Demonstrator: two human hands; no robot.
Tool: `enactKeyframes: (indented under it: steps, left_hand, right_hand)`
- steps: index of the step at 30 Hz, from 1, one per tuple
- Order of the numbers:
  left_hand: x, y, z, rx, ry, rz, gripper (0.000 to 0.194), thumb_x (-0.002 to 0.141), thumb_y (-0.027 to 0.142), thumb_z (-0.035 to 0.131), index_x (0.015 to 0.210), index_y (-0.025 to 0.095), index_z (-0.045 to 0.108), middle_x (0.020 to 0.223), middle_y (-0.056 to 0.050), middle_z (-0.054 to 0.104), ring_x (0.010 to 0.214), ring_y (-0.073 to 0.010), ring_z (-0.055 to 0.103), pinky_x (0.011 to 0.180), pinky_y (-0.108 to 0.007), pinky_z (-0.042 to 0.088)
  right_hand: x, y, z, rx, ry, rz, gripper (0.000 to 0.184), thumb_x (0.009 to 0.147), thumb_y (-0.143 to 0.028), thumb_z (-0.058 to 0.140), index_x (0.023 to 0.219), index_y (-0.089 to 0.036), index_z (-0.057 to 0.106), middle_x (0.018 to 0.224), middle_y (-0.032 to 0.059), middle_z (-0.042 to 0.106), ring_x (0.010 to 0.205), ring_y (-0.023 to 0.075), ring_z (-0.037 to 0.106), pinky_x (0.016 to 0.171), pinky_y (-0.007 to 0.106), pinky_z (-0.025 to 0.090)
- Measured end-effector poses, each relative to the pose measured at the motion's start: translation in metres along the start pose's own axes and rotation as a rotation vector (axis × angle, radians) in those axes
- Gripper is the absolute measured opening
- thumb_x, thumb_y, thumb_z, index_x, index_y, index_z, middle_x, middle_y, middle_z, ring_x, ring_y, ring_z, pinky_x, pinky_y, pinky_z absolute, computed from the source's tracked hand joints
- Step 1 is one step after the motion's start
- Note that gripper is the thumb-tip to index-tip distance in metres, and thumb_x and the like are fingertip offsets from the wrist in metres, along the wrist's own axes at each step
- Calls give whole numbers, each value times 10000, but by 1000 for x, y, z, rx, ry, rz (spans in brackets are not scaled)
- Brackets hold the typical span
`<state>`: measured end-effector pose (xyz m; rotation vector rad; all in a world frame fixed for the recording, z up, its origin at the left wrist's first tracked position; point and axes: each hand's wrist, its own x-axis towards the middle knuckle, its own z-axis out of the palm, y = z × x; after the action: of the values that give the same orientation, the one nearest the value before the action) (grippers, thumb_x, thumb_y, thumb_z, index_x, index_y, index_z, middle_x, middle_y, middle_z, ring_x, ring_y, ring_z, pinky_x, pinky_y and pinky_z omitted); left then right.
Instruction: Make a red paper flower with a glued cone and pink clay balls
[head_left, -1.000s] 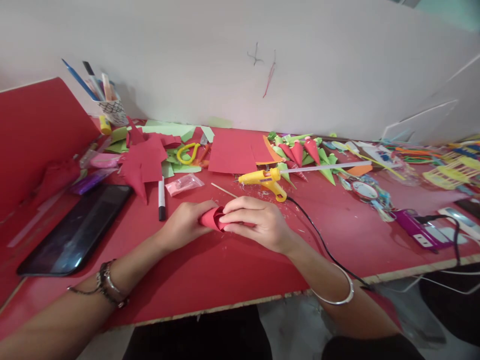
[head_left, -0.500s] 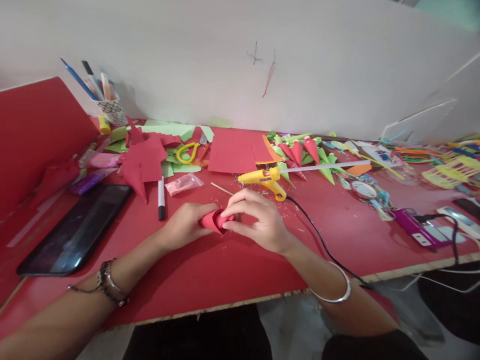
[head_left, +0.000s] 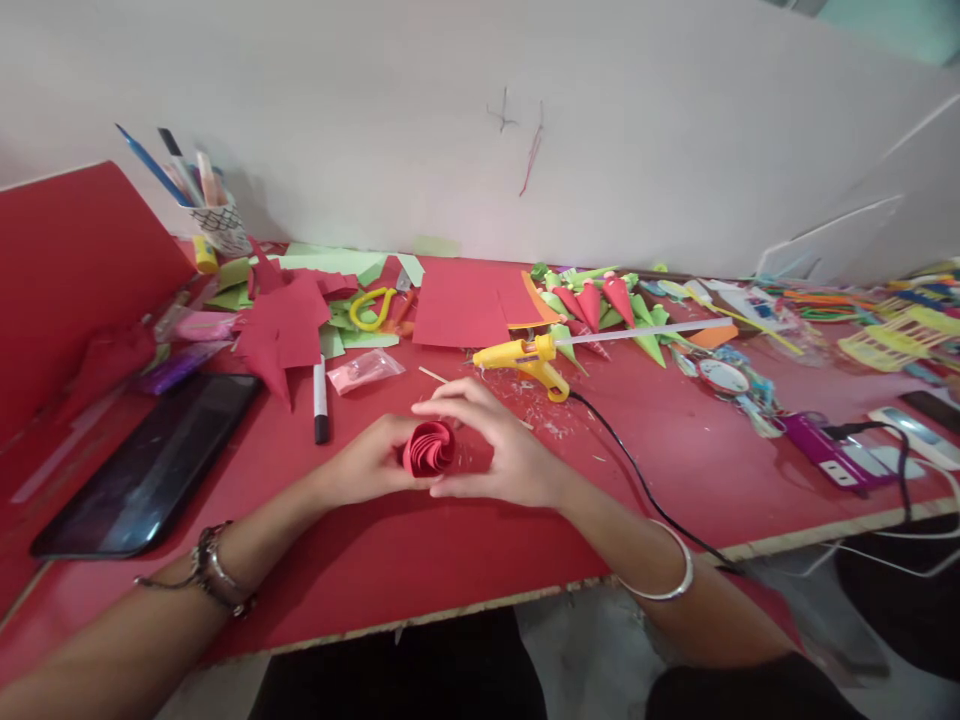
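A rolled red paper rose rests upright on the red table, its spiral facing the camera. My left hand cups it from the left with fingers touching its side. My right hand curls around it from the right, thumb below and index finger arched over the top. Both hands hold the rose between them. A yellow glue gun with a white glue stick lies just behind my right hand, its black cord running past my right wrist.
A dark tablet lies at the left. A black marker, red and green paper scraps, yellow scissors and a pen cup sit behind. Paper cones and craft clutter fill the right, with a purple power strip.
The red paper roll has been turned upright so its spiral shows. My right hand has opened from covering it and now curves around its side.
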<state>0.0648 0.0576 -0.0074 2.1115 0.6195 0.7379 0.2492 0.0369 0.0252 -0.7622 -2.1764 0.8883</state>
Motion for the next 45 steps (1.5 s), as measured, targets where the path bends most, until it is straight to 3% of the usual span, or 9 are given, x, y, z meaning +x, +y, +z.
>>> enactKeyframes:
  steps: [7, 11, 15, 17, 21, 26, 33, 40, 45]
  left_hand:
    - [0, -2, 0, -37, -38, 50, 253, 707, 269, 625, 572, 138, 456, 503, 72, 362, 463, -52, 328, 425, -155, 301]
    - [0, 1, 1, -27, -37, -29, 149, 725, 280, 612, 768, 152, 548, 657, 34, 523, 574, -85, 477, 542, -189, 415]
    - [-1, -3, -3, 92, -28, -62, 352, 703, 331, 636, 1009, 198, 525, 909, -37, 588, 870, -188, 551, 766, -320, 451]
    - [-2, -6, -9, 144, -8, -71, 423, 696, 360, 638, 1062, 206, 494, 943, -51, 577, 904, -210, 537, 784, -353, 443]
    - [-4, -7, -19, 51, 191, -42, 368, 757, 392, 561, 1045, 186, 462, 837, -28, 523, 707, -141, 505, 640, -266, 444]
    - [-3, -2, -21, -79, 390, 26, 328, 825, 348, 485, 1116, 196, 465, 800, -16, 465, 697, -117, 462, 649, -238, 422]
    - [-2, 1, -18, -94, 373, 6, 332, 799, 299, 539, 1119, 217, 524, 710, 1, 511, 617, -109, 472, 579, -230, 432]
    - [-2, 3, -17, 60, 426, 5, 165, 761, 244, 590, 915, 187, 601, 701, -9, 591, 591, -101, 492, 553, -222, 431]
    - [-2, 8, -17, 81, 411, 41, 54, 756, 196, 588, 802, 168, 598, 680, -11, 592, 638, -113, 540, 568, -228, 448]
  right_hand:
    - [0, 2, 9, 135, -26, 17, 409, 696, -244, 658, 1078, -229, 510, 1080, 38, 454, 1046, 155, 455, 946, 326, 370]
    - [1, 7, 14, 198, 57, 61, 285, 715, -252, 633, 978, -198, 537, 1030, 39, 485, 988, 152, 488, 900, 324, 403]
    - [1, 16, 17, 262, 173, 112, 276, 736, -283, 606, 987, -203, 522, 1003, 33, 535, 955, 153, 520, 857, 317, 431]
    - [1, 20, 18, 292, 216, 162, 297, 764, -303, 571, 1037, -210, 503, 1024, 37, 558, 960, 156, 534, 852, 319, 437]
    - [0, 24, 18, 291, 233, 254, 299, 817, -332, 488, 1088, -208, 479, 1028, 46, 578, 927, 163, 557, 795, 317, 465]
    - [0, 21, 18, 199, 200, 303, 352, 836, -339, 447, 1170, -227, 440, 1078, 53, 569, 994, 184, 537, 866, 370, 437]
    - [2, 17, 20, 210, 134, 241, 414, 784, -285, 542, 1186, -240, 451, 1135, 32, 563, 1047, 181, 515, 913, 368, 404]
    - [1, 12, 19, 190, 97, 289, 420, 763, -362, 562, 1151, -229, 467, 1106, 41, 563, 989, 182, 533, 791, 326, 456]
    - [0, 13, 18, 152, 145, 242, 326, 764, -347, 560, 1054, -211, 500, 1038, 39, 578, 945, 170, 537, 836, 330, 422]
